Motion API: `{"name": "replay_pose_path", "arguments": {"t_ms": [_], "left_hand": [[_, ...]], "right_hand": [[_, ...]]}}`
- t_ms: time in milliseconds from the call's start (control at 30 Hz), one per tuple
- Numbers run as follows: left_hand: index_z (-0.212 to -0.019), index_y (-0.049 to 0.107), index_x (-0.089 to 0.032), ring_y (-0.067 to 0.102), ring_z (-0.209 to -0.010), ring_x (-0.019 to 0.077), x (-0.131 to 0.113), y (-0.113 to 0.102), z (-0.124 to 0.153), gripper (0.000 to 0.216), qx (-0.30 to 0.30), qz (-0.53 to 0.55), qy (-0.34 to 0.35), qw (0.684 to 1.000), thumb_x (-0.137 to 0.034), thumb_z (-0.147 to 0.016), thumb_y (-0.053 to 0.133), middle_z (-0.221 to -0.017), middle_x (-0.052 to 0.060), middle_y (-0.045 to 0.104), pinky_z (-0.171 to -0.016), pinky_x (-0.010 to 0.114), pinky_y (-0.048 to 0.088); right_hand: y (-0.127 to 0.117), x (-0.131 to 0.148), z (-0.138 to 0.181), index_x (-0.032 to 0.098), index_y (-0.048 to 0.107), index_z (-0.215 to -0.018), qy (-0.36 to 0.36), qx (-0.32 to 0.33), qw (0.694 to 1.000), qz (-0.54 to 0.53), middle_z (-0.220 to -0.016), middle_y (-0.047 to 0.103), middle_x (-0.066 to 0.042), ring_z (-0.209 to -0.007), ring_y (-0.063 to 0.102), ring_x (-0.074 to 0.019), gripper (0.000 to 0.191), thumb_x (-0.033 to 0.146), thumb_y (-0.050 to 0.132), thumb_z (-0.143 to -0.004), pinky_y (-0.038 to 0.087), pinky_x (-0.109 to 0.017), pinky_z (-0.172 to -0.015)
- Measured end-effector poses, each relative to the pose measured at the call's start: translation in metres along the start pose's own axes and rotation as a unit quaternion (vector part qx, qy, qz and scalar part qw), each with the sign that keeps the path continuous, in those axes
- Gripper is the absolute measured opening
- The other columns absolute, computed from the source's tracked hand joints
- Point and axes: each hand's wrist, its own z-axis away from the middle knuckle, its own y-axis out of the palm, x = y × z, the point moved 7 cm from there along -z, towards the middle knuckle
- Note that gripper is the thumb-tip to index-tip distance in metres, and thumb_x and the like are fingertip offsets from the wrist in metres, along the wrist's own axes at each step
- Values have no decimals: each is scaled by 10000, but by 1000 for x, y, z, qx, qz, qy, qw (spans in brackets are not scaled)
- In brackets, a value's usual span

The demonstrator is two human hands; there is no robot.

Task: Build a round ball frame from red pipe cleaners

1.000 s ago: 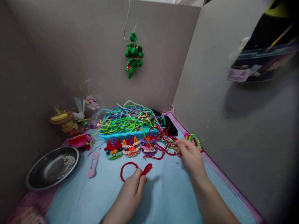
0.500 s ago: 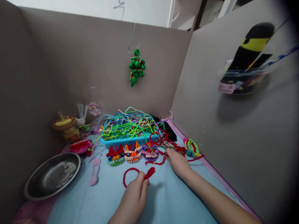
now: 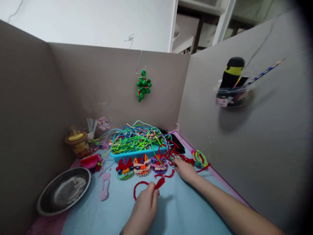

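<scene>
Blue tabletop (image 3: pixel 190 209) | fuzzy faces (image 3: pixel 141 168) before tray (image 3: pixel 133 153) | left hand (image 3: pixel 146 200) pinching red strand (image 3: pixel 160 183) | right hand (image 3: pixel 184 170): grip unclear

Shows deep red along the strand (image 3: pixel 160 183) in the left grip (image 3: pixel 146 203) and in the tangle (image 3: pixel 174 150) beside the right grip (image 3: pixel 184 170). Mixes lime green, blue, pink and yellow in the pile (image 3: pixel 137 139) beyond both grips, with bright blue on its tray (image 3: pixel 133 154). Beyond the left grip, pairs red with mint on the left figure (image 3: pixel 125 168), orange with cream on the middle figure (image 3: pixel 142 166), purple with peach on the right figure (image 3: pixel 158 164). Spreads pale blue over the table (image 3: pixel 114 213).
</scene>
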Motion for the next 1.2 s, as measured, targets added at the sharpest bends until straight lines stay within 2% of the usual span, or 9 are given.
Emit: {"name": "replay_pose_path", "arguments": {"t_ms": [300,400,500,567,633,733,1033,1100,1200], "left_hand": [[-788,414,-214,576,-700,193,3,5,-3,189,-6,-44,28,999,-256,-916,282,-743,65,615,-621,258,338],[-787,418,-212,576,-714,208,5,5,-6,187,-16,-44,39,998,-265,-909,287,-759,79,617,-630,271,335],[-774,399,-216,571,-704,208,4,4,-7,185,-23,-32,45,998,-269,-905,281,-749,78,611,-629,272,338],[-769,385,-221,566,-683,200,2,2,-7,184,-27,-21,53,998,-275,-906,274,-729,63,606,-618,266,336],[-764,377,-225,560,-662,193,0,1,-5,187,-34,-19,63,997,-279,-908,270,-704,48,598,-607,261,332],[-763,381,-225,562,-656,190,-1,1,-4,188,-40,-25,69,996,-277,-908,275,-693,41,596,-601,258,331],[-827,447,-206,591,-672,191,3,7,-5,172,-37,-91,83,992,-240,-915,303,-711,56,622,-589,253,326],[-834,449,-206,595,-672,190,3,7,-5,168,-31,-105,83,991,-237,-917,306,-707,53,623,-580,249,320],[-824,445,-207,597,-663,190,1,5,-3,171,-31,-114,84,989,-235,-919,305,-700,52,623,-572,249,314]], "right_hand": [[4,5,-13,221,596,-1005,-17,7,1000,24,-1005,633,-86,-879,627,-213,216,193,414,-890,414,-274,-645],[1,13,-9,198,586,-1067,-39,-13,998,53,-1180,570,-139,-1000,594,-240,275,115,390,-893,451,-312,-716],[-3,19,-5,173,588,-1086,-72,-32,994,78,-1282,504,-151,-1153,503,-251,254,123,408,-914,447,-350,-856],[-6,20,-4,160,581,-1102,-89,-39,991,91,-1256,524,-128,-1144,508,-243,219,185,457,-924,447,-388,-902],[-8,19,-5,158,556,-1141,-99,-39,989,102,-1207,553,-98,-1058,560,-224,256,264,515,-911,480,-418,-874],[-8,19,-8,162,530,-1174,-102,-22,988,114,-1173,568,-80,-978,595,-205,316,312,544,-896,515,-414,-818],[2,33,-32,156,533,-1170,-133,96,982,96,-1170,568,-85,-981,595,-207,312,306,545,-896,513,-409,-819],[-2,30,-34,154,535,-1168,-136,102,983,66,-1169,569,-85,-984,595,-209,314,306,549,-894,513,-406,-819],[-15,18,-36,148,534,-1169,-116,75,990,-7,-1169,569,-90,-983,595,-209,318,305,550,-893,512,-408,-820]]}}
